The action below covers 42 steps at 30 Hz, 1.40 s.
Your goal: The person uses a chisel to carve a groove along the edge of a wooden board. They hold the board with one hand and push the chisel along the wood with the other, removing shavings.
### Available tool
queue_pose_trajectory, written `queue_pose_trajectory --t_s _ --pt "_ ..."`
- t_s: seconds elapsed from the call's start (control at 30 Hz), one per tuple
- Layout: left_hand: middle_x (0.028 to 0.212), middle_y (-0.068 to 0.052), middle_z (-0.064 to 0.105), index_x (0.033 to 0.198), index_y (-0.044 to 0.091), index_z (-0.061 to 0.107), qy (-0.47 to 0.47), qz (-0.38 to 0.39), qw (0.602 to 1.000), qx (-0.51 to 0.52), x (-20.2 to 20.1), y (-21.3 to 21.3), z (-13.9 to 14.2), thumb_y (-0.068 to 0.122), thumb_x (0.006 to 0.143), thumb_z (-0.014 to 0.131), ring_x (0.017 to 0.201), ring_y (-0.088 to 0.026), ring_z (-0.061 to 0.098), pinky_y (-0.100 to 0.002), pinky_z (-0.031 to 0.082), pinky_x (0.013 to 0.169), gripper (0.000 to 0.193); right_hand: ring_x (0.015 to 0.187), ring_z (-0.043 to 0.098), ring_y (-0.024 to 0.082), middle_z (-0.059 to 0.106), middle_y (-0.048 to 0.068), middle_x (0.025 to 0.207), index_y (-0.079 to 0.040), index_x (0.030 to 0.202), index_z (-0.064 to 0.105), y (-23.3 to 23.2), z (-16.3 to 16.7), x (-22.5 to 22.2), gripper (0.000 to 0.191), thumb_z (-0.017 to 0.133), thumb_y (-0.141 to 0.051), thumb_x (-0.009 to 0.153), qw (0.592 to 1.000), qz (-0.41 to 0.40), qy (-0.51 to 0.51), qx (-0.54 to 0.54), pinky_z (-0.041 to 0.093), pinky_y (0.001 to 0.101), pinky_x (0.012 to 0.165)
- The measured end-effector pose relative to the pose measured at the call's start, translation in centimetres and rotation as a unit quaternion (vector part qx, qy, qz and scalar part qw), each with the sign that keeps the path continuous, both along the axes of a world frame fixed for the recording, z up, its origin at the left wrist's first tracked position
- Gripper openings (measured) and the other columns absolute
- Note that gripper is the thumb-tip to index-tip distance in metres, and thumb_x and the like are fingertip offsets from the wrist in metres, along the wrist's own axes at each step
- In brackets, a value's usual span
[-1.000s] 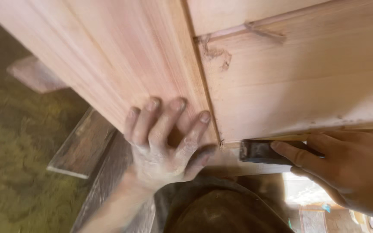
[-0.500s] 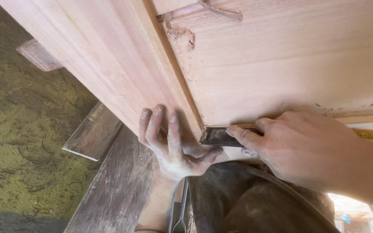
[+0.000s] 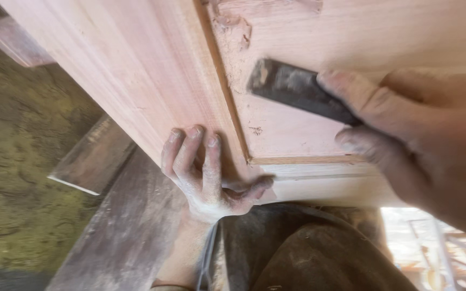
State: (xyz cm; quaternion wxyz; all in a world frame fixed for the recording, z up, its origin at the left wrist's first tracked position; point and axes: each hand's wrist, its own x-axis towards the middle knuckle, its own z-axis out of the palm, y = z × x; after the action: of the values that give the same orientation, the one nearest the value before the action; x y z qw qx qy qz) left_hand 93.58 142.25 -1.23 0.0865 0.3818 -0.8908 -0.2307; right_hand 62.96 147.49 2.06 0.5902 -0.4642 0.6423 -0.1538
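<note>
Fingers (image 3: pixel 351 91) around chisel (image 3: pixel 297 89), near panel edge (image 3: pixel 227 108)

Sawdust-strewn greenish floor (image 3: pixel 22 178) with grey weathered planks (image 3: pixel 130 226), lit by daylight.

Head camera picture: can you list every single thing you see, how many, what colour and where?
wooden panel: one, pale pink-brown, fills the top, with a recessed part at the right
dark tool: one, blackish, lying against the recessed wood, upper middle
planks: two, grey-brown, lower left, under the panel
ground: one, yellow-green, left side
dark trousers: one pair, brown-black, bottom middle
left hand: one, dusty, pressed flat on the panel's lower edge
right hand: one, at the right, gripping the dark tool
</note>
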Motion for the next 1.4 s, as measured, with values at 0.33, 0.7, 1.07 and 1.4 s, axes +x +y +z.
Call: queue_pose_trajectory --t_s 0.33,0.7,1.07,1.4 --pt "0.145 -0.023 0.046 0.145 0.002 0.051 0.005 0.213 0.975 0.055 -3.9 7.2 1.1 0.042 0.104 0.065 0.140 -0.043 0.036 -0.059 0.034 0.121 0.059 0.066 0.068 0.022 0.073 0.006 0.080 -0.006 0.131 0.068 -2.7 2.7 -1.2 0.052 0.075 -0.028 0.084 0.911 0.310 0.206 -0.176 0.057 0.0371 0.055" --pt "0.147 -0.022 0.047 0.142 0.007 0.055 -0.019 0.509 0.860 -0.038 -10.5 12.3 0.1 0.032 0.099 0.071 0.144 -0.043 0.035 -0.057 0.031 0.120 0.053 0.072 0.069 0.021 0.074 0.014 0.089 0.001 0.095 0.072 -10.2 -3.3 -5.0 0.019 0.078 -0.016 0.091 0.763 0.451 0.129 -0.444 0.052 0.0315 0.056" --pt "0.164 -0.021 0.039 0.156 0.011 0.043 -0.053 0.553 0.830 -0.052 -9.9 15.9 -1.6 0.065 0.106 0.037 0.158 -0.043 0.029 -0.059 0.020 0.132 0.075 0.068 0.063 0.020 0.070 0.015 0.088 0.004 0.102 0.071 -15.1 -5.5 2.1 0.015 0.074 -0.008 0.094 0.676 0.548 0.042 -0.491 0.050 0.0315 0.056" --pt "0.156 -0.021 0.047 0.148 0.013 0.056 -0.095 0.546 0.832 -0.027 -10.8 17.6 -1.4 0.081 0.097 0.039 0.150 -0.044 0.033 -0.060 0.013 0.130 0.087 0.061 0.058 0.017 0.067 0.019 0.083 0.010 0.102 0.069 -15.0 -6.0 3.6 0.015 0.069 0.005 0.088 0.735 0.553 -0.016 -0.392 0.046 0.0287 0.048"
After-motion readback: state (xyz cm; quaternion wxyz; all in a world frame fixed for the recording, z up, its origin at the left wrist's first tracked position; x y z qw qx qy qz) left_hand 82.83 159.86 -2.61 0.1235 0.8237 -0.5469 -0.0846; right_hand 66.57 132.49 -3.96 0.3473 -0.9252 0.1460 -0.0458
